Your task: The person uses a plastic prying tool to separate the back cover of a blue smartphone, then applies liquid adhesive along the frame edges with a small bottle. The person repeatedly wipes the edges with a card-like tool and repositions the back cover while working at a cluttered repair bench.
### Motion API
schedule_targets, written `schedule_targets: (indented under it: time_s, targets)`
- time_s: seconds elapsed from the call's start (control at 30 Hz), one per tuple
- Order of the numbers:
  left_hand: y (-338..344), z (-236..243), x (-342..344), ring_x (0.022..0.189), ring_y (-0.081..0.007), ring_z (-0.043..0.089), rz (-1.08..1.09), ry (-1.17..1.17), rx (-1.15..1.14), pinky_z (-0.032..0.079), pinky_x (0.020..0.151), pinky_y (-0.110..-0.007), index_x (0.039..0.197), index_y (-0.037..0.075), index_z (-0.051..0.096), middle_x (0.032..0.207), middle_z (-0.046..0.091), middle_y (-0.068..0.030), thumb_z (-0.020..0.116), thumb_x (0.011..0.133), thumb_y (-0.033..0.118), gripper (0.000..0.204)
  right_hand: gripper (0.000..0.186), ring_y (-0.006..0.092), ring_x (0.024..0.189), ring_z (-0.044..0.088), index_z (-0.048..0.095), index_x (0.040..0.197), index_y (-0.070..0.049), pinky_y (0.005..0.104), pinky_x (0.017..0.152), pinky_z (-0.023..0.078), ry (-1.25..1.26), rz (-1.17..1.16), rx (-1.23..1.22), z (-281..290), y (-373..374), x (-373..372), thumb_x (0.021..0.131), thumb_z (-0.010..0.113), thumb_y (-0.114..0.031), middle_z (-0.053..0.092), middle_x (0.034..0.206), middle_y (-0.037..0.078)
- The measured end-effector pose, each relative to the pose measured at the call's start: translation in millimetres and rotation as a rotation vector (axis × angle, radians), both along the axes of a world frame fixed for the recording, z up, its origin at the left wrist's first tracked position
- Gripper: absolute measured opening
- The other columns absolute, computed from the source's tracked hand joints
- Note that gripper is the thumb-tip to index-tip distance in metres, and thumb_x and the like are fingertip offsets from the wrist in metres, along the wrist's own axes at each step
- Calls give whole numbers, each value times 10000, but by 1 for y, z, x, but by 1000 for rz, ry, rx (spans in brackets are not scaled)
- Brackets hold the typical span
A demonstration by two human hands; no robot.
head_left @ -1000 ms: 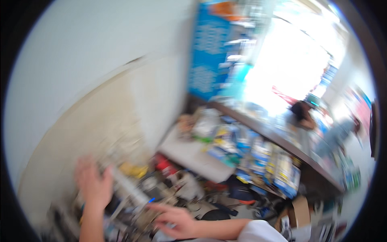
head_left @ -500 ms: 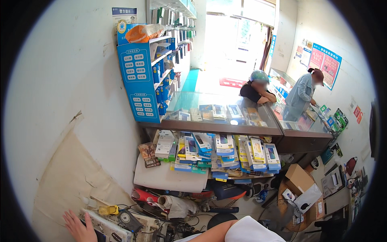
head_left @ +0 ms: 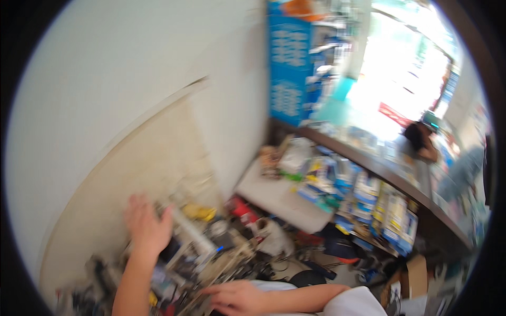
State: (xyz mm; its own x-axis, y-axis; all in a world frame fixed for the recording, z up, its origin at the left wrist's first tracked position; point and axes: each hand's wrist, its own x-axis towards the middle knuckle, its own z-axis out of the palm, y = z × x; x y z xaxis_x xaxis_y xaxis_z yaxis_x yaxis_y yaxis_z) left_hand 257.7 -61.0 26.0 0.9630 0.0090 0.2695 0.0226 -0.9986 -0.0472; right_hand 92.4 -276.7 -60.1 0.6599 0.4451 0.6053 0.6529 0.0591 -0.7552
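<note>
The picture is smeared by motion. My left hand (head_left: 148,229) reaches up at the far edge of a cluttered bench, beside the beige wall covering. Its fingers point upward with the thumb apart, and nothing shows in it. Just right of it are a long pale bar-shaped thing (head_left: 194,231) and a yellow object (head_left: 199,212). My right hand (head_left: 238,297) is low in the middle, over dark, mixed items on the bench. Its fingers reach leftward, loosely bent and apart; I see nothing held, though their tips are blurred.
Beyond the bench, red and white rolls (head_left: 243,210) lean near a pale shelf surface (head_left: 287,200). Stacks of small boxes (head_left: 363,192) fill the shelf under a glass counter (head_left: 379,163). A blue display rack (head_left: 289,68) stands behind. A helmeted person (head_left: 421,138) leans at the counter.
The view has swung left and down and tilted, showing more of the bench. My right hand has come into view. My left hand stays raised by the wall, with more forearm showing.
</note>
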Motion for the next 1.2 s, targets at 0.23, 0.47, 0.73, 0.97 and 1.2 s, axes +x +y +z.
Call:
schedule_targets:
  time_s: [0.23, 0.47, 0.73, 0.97, 1.2]
  targets:
    - [-1, 19, 2, 1572, -428, 187, -39, 109, -468, 122, 1276, -535, 1582, -59, 314, 1636, 273, -341, 416, 1030, 657, 910, 197, 258, 745, 738, 675, 941, -78, 325, 623, 589, -27, -83, -28, 0, -2, 5, 797, 807, -57, 745, 1195, 146]
    - [-12, 5, -4, 1566, -472, 155, -22, 114, -128, 79, 1273, -561, 1581, -58, 325, 1633, 243, -369, 362, 1013, 714, 959, 196, 266, 801, 740, 666, 958, -64, 340, 660, 599, 7, -44, -102, 1, -4, 14, 813, 797, -62, 733, 1207, 136]
    - [-8, -4, -3, 1569, -469, 150, -47, 58, -177, 89, 1270, -555, 1596, -34, 306, 1641, 239, -356, 368, 1036, 677, 908, 196, 270, 835, 754, 690, 940, -60, 320, 674, 604, 55, -65, 5, 9, -3, 36, 792, 808, -11, 738, 1193, 179]
    - [-9, -4, -2, 1551, -495, 184, -66, 35, -169, 105, 1260, -583, 1555, -62, 380, 1619, 264, -376, 386, 1018, 697, 930, 190, 224, 761, 735, 692, 930, -50, 308, 642, 579, 35, -110, 36, 21, -5, 55, 789, 809, -3, 657, 1345, 252]
    - [-9, -4, -2, 1551, -493, 187, -62, 40, -154, 102, 1262, -578, 1558, -47, 386, 1618, 273, -374, 401, 1018, 683, 908, 197, 191, 694, 711, 665, 910, -42, 304, 635, 570, -13, -63, 20, 30, 3, 71, 784, 812, -9, 570, 1433, 321]
